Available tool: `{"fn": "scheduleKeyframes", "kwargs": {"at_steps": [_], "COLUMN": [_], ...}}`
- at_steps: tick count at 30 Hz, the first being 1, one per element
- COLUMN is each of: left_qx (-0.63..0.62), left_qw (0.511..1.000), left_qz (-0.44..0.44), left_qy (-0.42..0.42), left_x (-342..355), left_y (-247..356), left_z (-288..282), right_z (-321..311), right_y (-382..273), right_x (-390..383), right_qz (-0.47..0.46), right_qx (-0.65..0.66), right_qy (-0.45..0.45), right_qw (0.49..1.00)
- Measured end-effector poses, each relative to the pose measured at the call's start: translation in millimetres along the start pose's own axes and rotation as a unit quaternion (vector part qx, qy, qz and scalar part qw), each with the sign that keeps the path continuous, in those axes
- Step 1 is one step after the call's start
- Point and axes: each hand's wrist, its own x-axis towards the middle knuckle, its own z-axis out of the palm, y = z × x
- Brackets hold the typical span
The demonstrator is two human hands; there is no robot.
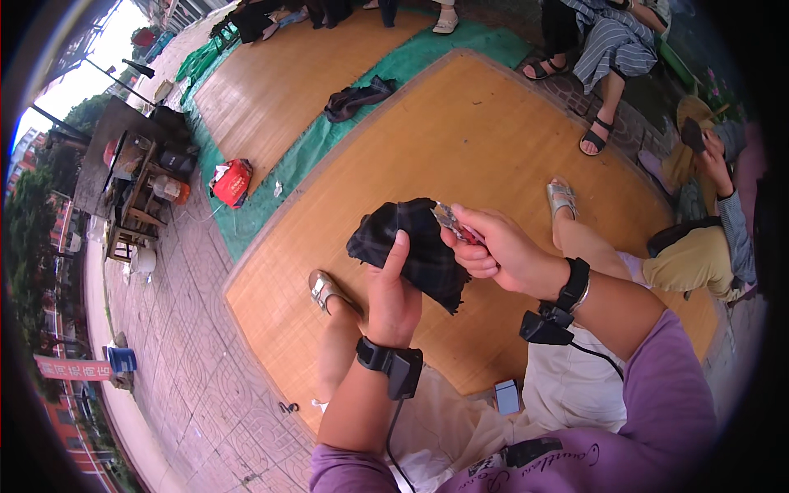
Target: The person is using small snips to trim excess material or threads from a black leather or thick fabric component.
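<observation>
My left hand (392, 300) is closed on a piece of dark plaid cloth (411, 246), thumb on top and the other fingers hidden beneath it. The cloth hangs folded over the hand, its lower right corner frayed. My right hand (509, 251) grips a small metal tool with red handles (460, 226), its fingers wrapped round the handles. The tool's silver end meets the cloth's upper right edge. Its exact kind is hard to make out, and whether it bites into the cloth cannot be seen. Both hands are raised above the mat between my knees.
Below lies a tan woven mat (493, 148), with a green sheet (288, 164) beyond it. A dark garment (357, 99) and a red bag (233, 182) lie farther off. A small blue-white box (507, 397) is by my lap. Another person (707, 222) sits close on the right.
</observation>
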Motion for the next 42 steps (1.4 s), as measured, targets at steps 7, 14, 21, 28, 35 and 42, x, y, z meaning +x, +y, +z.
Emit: {"fn": "scheduleKeyframes", "kwargs": {"at_steps": [7,14,21,28,35,42], "left_qx": [-0.008,0.005,0.011,-0.002,-0.011,-0.044], "left_qw": [1.0,1.0,1.0,1.0,1.0,0.998], "left_qz": [0.011,0.016,0.009,0.009,0.026,0.029], "left_qy": [0.014,0.003,-0.007,0.009,-0.007,0.03], "left_x": [-2.4,-0.7,0.2,-1.5,-2.0,0.8], "left_y": [5.5,7.2,2.5,3.0,5.4,14.5], "left_z": [2.6,3.1,6.4,10.5,9.6,3.9], "right_z": [-7.5,6.8,1.7,-0.3,3.2,-14.5], "right_y": [-16.2,-1.8,0.7,-6.8,-10.6,-26.7], "right_x": [-1.0,-3.1,1.1,0.1,-3.0,-5.5], "right_qz": [-0.028,0.042,0.011,-0.008,0.004,-0.05], "right_qx": [0.057,-0.003,0.018,0.018,0.024,0.077], "right_qy": [0.018,-0.034,-0.008,0.022,0.03,0.023], "right_qw": [0.998,0.999,1.0,1.0,0.999,0.995]}}
